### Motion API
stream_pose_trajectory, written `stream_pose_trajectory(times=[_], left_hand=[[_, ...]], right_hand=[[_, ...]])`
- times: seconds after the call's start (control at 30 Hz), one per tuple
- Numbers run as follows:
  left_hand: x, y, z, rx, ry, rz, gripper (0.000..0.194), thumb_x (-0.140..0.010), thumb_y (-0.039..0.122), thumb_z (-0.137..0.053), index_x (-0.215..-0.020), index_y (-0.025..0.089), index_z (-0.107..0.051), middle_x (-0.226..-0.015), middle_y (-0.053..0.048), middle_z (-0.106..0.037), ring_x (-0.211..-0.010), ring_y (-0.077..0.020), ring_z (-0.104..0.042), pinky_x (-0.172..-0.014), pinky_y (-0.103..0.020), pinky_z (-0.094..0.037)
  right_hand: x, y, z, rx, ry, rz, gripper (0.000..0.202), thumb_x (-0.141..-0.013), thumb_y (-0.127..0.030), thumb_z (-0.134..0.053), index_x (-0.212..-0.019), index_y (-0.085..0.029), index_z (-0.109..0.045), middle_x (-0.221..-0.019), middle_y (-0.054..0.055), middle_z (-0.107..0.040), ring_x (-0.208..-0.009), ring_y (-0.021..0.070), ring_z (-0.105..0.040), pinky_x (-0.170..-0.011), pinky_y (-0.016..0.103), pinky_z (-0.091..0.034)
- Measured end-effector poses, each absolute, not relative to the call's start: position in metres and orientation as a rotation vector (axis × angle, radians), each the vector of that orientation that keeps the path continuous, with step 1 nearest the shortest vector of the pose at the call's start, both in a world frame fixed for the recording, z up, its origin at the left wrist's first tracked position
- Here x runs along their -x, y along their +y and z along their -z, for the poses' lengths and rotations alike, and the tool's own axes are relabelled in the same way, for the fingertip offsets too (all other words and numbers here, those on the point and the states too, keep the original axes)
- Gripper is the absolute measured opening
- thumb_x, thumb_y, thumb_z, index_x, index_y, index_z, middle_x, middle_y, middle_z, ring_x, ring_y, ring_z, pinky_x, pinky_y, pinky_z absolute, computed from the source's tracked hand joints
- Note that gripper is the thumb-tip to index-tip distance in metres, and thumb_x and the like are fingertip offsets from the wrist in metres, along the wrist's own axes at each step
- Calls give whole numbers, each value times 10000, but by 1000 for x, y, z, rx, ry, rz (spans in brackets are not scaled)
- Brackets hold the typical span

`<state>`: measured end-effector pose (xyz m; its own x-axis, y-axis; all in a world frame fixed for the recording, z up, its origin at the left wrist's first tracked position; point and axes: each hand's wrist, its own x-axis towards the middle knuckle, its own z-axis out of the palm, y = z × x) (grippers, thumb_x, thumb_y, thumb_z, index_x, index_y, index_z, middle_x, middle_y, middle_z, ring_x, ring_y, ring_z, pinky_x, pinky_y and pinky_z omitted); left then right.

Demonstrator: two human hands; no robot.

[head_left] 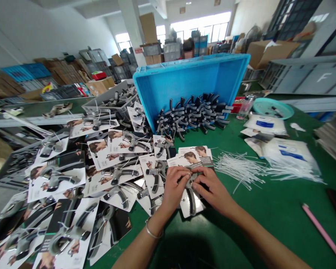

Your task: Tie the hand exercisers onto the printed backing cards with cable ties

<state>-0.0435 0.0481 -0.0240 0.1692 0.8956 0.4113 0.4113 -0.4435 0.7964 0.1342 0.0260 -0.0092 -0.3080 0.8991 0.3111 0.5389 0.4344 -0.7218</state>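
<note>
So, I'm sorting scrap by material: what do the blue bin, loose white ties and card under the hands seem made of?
Blue bin: probably moulded plastic, slightly shiny, from its smooth, one-colour walls and thick rim.
White ties: likely nylon or similar plastic, satin; thin, pale, curving strands.
Card: seems coated paperboard, glossy; thin, flat, with light glare on its lower part.

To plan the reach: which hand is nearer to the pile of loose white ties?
Right. The right hand is a little left of the white ties; the left hand is farther left, past it.
</note>
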Motion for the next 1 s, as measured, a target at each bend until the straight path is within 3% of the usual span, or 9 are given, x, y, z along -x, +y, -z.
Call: stream_pose_trajectory(times=[1.0], left_hand=[[48,50,24,-1934,1155,-1180,183,-932,189,-585,-1018,254,-733,-1056,-33,-678,-1078,-196,-572,-1003,-396,-434]], right_hand=[[-131,29,7,1226,-2044,-645,116,-891,-181,-613,-781,-214,-601,-1216,51,-559,-1163,237,-505,-1014,427,-411]])
